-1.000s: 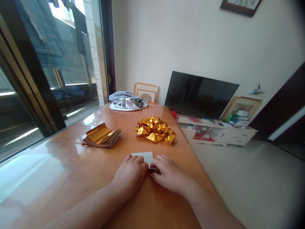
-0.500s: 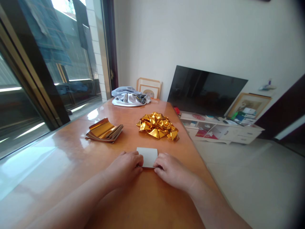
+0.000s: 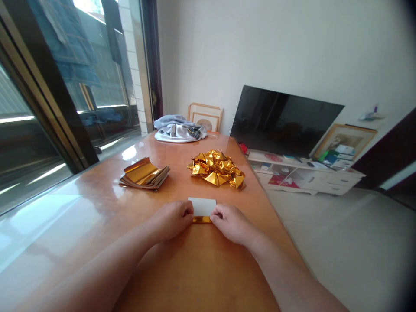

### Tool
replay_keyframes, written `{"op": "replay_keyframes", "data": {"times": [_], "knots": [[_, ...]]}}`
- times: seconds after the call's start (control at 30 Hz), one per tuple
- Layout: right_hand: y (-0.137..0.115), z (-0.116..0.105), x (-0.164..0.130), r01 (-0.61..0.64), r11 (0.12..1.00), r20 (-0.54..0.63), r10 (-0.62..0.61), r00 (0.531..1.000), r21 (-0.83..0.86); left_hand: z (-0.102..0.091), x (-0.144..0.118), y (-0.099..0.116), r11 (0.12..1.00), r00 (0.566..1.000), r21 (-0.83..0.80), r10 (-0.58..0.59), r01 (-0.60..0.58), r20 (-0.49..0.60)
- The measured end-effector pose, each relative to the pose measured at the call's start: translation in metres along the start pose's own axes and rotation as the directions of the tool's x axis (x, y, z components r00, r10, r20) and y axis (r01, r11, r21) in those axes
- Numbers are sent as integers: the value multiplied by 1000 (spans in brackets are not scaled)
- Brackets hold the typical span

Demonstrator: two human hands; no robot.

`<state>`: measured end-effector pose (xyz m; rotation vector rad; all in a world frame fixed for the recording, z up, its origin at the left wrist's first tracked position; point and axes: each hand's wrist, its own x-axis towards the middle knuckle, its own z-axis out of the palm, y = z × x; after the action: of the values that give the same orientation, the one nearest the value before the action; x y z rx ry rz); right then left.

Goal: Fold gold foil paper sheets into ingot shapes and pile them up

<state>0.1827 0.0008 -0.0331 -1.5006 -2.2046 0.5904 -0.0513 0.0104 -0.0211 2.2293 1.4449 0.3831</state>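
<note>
One table: brown, glossy, bearing all below. Smooth top; a sheet pressed unevenly could skid on it.

One cloth bundle: grey and white, far end, well apart from the hands. Little hazard.

One pile: crumpled-looking gold pieces, loosely heaped beyond the hands, near the right edge. A knock from the right knuckles, reaching forward, could scatter some, perhaps to the floor.

One stack: gold paper, curled at the top, forward and left of the hands. Loose leaves might slide if a sleeve or draught caught them.

Two hands, narrow, fingers curled in. Left hand: pinching the sheet's left side, near end. Right hand: pinching its right side, likewise. Should one pull or roll harder than the other, the paper would likely skew or tear.

One sheet: pale side up, on the table between the hands, nearer than pile and stack. Thin by its look; too tight a pinch could crease it wrongly.

One gold strip: along the sheet's near edge, between the thumbs. Could spring back if both grips slackened together, or run crooked if the thumbs fell out of line.
</note>
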Motion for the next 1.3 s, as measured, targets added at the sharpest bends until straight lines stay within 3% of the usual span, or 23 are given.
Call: {"op": "replay_keyframes", "data": {"times": [0.23, 0.5, 0.87, 1.3], "knots": [[-2, 1, 0, -87, 996, -19, 86, 996, -25, 0, 4, -2, 1000, 1000, -19, 1, -1, -9], [1, 1, 3, -92, 996, 10, 92, 996, 8, -13, 4, 5, 997, 998, -67, -36, 40, 53], [2, 1, 4, -132, 990, 28, 131, 991, 41, -9, 8, -5, 996, 998, -82, -32, 37, 58], [1, 2, 4, -143, 990, 17, 143, 990, 5, -9, 1, 3, 1000, 999, 22, 20, -21, 32]]}}
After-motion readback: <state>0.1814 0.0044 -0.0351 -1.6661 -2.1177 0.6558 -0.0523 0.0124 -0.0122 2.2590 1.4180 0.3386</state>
